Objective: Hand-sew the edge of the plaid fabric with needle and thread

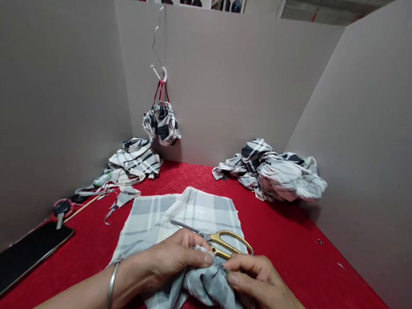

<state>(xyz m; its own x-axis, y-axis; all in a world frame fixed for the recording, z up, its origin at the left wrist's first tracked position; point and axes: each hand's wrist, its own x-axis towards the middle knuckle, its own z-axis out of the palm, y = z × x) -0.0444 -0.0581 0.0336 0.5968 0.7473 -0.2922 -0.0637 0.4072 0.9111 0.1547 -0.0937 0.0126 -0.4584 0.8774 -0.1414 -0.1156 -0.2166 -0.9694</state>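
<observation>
Left hand (172, 261) and right hand (258, 285) pinch a gathered fold of grey plaid cloth (208, 285) on the red desk (292, 237); gold-handled scissors (189, 228) lie crosswise just beyond, blades toward the left hand, handles nearer the right.

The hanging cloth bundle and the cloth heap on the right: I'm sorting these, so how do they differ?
The hanging cloth bundle is drawn tight on red cords and hangs from a white hook, while the cloth heap lies loose on the red table. The bundle also looks smaller than the heap. Both show white, grey and black plaid.
</observation>
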